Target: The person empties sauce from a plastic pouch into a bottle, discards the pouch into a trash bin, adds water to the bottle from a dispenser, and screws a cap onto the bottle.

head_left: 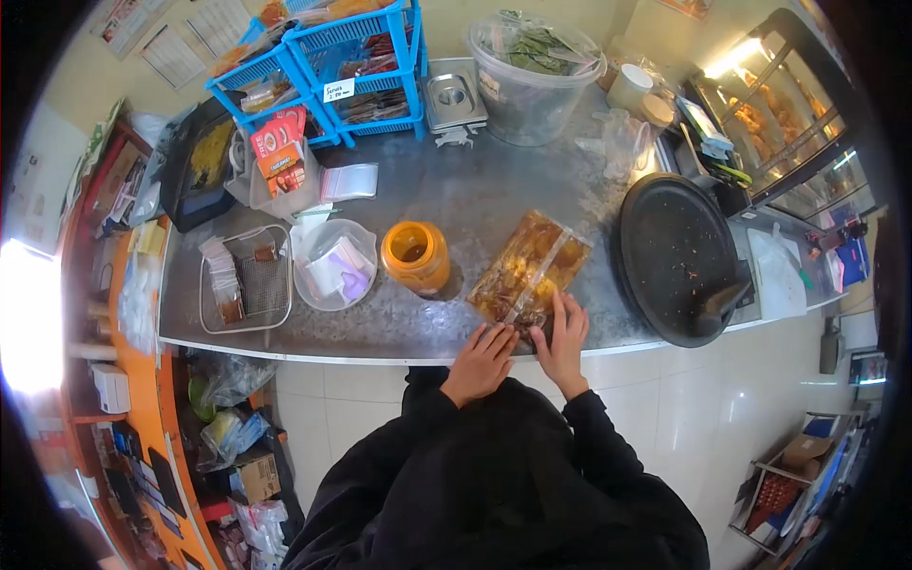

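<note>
A clear plastic bag (pixel 530 264) with brown and yellow contents lies flat and slanted on the metal table, a pale strip running along its length. At its near end, my left hand (pixel 482 363) has its fingers closed together over the bag's edge. My right hand (pixel 564 344) grips the near right corner, thumb at the edge and fingers over the top. What lies under the fingertips is hidden. Left of the bag stands an open orange jar (pixel 418 271), dark inside.
A clear bowl (pixel 313 296) and a wire basket (pixel 214 318) sit to the left. Blue crates (pixel 353 43) and a large lidded tub (pixel 532 100) line the back. On the right, a round black tray (pixel 670 247) stands before a lit food display case (pixel 774 123).
</note>
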`<state>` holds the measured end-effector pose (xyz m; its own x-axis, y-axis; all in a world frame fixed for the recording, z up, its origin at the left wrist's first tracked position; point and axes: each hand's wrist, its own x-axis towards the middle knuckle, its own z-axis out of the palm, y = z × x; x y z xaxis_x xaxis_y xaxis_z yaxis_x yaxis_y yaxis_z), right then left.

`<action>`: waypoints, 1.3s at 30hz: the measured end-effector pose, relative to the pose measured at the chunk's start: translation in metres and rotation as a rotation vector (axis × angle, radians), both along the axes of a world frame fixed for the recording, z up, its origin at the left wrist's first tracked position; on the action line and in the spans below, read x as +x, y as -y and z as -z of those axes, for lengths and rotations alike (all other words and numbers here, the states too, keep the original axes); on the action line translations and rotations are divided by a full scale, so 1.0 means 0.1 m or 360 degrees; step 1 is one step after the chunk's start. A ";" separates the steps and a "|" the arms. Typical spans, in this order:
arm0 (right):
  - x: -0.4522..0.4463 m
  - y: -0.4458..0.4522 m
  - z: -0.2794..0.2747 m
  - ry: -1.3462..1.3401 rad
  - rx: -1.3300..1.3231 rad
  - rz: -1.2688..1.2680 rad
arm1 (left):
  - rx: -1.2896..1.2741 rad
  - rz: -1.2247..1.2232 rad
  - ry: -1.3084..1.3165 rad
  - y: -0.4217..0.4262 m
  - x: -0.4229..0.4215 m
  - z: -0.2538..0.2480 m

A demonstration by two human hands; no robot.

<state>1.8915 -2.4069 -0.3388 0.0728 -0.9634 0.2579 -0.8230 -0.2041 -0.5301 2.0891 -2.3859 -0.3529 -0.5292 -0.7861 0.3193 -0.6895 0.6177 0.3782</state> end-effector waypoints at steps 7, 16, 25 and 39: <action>0.10 0.11 0.01 -0.0285 -0.0037 0.0252 | -0.0011 -0.0055 0.0086 -0.03 -0.04 0.08; -0.01 0.45 -0.04 -0.0265 0.0199 0.0661 | -0.0096 -0.0027 0.0081 -0.01 -0.02 0.13; 0.15 0.13 -0.11 -0.0603 0.0134 0.0047 | 0.0003 0.0083 0.0084 -0.03 0.08 0.13; -0.15 1.05 0.17 -0.0390 -0.0090 0.0660 | -0.0109 0.0069 0.0094 0.00 0.04 0.09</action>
